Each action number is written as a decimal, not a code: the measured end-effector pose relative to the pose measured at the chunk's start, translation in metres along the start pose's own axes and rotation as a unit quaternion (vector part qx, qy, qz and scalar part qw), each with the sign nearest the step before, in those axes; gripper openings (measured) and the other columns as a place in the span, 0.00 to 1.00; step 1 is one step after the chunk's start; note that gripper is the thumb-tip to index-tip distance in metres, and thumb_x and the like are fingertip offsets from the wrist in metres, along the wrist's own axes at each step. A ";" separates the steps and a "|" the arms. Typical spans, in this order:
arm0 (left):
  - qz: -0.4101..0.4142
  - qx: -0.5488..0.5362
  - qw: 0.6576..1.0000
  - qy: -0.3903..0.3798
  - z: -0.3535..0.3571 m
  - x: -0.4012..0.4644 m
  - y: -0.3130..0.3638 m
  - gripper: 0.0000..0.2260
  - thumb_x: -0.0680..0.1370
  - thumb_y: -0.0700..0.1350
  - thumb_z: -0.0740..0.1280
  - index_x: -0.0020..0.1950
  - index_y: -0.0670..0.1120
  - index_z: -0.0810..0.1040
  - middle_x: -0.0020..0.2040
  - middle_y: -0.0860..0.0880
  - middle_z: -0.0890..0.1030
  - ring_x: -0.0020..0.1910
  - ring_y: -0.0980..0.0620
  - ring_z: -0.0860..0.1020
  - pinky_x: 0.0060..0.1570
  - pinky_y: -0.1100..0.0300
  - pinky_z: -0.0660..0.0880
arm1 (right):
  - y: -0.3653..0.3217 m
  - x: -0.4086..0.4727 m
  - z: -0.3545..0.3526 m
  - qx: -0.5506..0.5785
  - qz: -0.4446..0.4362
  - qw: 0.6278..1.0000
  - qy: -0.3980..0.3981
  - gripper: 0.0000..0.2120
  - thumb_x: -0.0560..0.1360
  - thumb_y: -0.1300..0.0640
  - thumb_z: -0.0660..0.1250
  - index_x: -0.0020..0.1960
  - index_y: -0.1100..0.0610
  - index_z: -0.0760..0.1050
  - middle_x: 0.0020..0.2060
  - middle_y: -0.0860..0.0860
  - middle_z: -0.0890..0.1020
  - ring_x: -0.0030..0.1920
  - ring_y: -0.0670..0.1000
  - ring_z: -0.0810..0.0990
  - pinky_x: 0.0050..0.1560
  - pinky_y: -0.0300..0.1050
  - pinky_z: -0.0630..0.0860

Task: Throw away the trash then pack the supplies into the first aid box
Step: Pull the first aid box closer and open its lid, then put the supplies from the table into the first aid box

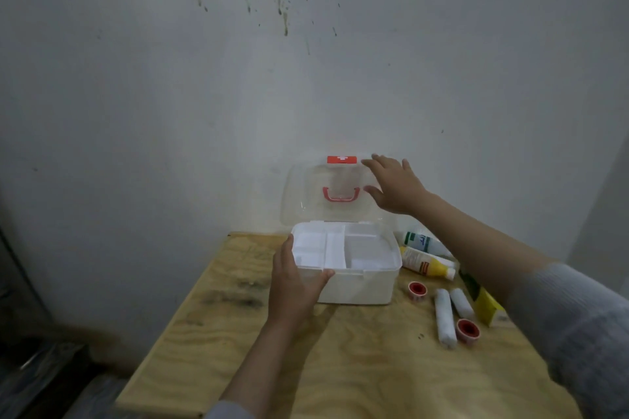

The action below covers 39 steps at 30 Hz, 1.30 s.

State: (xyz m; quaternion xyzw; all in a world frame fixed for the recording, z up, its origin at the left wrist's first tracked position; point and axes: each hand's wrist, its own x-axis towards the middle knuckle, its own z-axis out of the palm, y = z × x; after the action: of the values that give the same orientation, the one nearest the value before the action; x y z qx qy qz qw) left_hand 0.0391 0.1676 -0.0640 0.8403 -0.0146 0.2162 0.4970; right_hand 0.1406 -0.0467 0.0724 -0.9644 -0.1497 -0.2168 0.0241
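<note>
Right now the first aid box (357,286) is sitting toward the far edge of the plywood table (357,367), close to the stained wall (238,78), with its clear lid (306,194) standing upright and the white divided tray (340,248) showing inside. The left hand (294,286) is clasping the box's near left corner, thumb over the rim and fingers down the side, bracing it. The right hand (394,185) is reaching to the lid's upper right edge with fingers spread open, touching it but not closing around anything. The box looks like light, rigid plastic, probably smooth enough to slide on the wood, so holding it by the base is making sense; the thin lid is likely flexing if pushed at one corner. Just right of the box two bottles (425,253) are lying on their sides, and nearer are two red-cored tape rolls (468,330), two white gauze rolls (446,321) and a yellow carton (486,304) partly hidden under the right forearm. These should be light and easy to pinch. The near left of the table is offering open room; the right edge is lying close to the supplies.
</note>
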 end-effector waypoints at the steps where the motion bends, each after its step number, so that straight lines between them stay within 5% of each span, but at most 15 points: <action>1: 0.001 0.001 1.000 0.001 0.000 0.001 -0.001 0.41 0.66 0.54 0.76 0.73 0.53 0.58 0.69 0.50 0.66 0.65 0.50 0.69 0.55 0.58 0.73 | 0.007 -0.008 -0.004 0.000 -0.012 1.000 0.010 0.26 0.77 0.51 0.62 0.72 0.55 0.60 0.72 0.58 0.65 0.72 0.59 0.63 0.72 0.64 0.56; 7: -0.004 -0.003 1.000 0.004 0.002 0.000 -0.004 0.41 0.66 0.55 0.76 0.73 0.52 0.58 0.69 0.49 0.66 0.64 0.48 0.69 0.55 0.55 0.72 | 0.062 -0.083 -0.024 0.007 0.011 1.000 -0.027 0.18 0.75 0.51 0.64 0.64 0.55 0.71 0.59 0.57 0.77 0.58 0.58 0.75 0.56 0.54 0.76; 16: 0.012 -0.006 1.000 0.024 0.006 -0.002 -0.004 0.39 0.67 0.51 0.76 0.73 0.50 0.60 0.69 0.46 0.67 0.65 0.46 0.69 0.56 0.55 0.69 | 0.096 -0.209 0.009 0.026 0.279 0.954 -0.107 0.17 0.71 0.47 0.68 0.55 0.55 0.76 0.52 0.56 0.79 0.53 0.57 0.78 0.47 0.47 0.73; 24: 0.009 -0.016 1.000 0.022 0.006 -0.003 -0.004 0.39 0.67 0.51 0.77 0.72 0.48 0.61 0.69 0.46 0.67 0.65 0.46 0.68 0.57 0.53 0.69 | 0.076 -0.249 0.043 0.108 0.388 0.915 0.018 0.20 0.70 0.50 0.69 0.60 0.56 0.74 0.51 0.60 0.78 0.49 0.61 0.78 0.44 0.48 0.73; 32: 0.012 -0.006 1.000 0.015 0.005 -0.003 -0.003 0.39 0.67 0.52 0.76 0.72 0.48 0.61 0.69 0.46 0.66 0.66 0.46 0.68 0.55 0.56 0.68 | 0.047 -0.227 -0.008 0.166 0.257 0.927 0.216 0.15 0.67 0.55 0.74 0.54 0.55 0.78 0.50 0.55 0.77 0.47 0.53 0.78 0.45 0.44 0.73; 39: -0.002 0.012 1.000 0.015 0.004 -0.001 -0.003 0.39 0.66 0.54 0.76 0.72 0.49 0.60 0.68 0.47 0.66 0.64 0.46 0.69 0.54 0.53 0.72 | 0.016 -0.146 -0.047 0.194 0.103 0.971 0.096 0.16 0.67 0.55 0.73 0.55 0.52 0.81 0.54 0.55 0.76 0.54 0.51 0.75 0.53 0.44 0.73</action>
State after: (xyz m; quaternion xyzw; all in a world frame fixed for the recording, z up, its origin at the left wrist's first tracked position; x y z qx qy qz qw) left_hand 0.0408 0.1655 -0.0686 0.8429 -0.0027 0.2274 0.4876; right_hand -0.0003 -0.1080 0.0532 -0.9260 -0.0857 -0.2718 0.2474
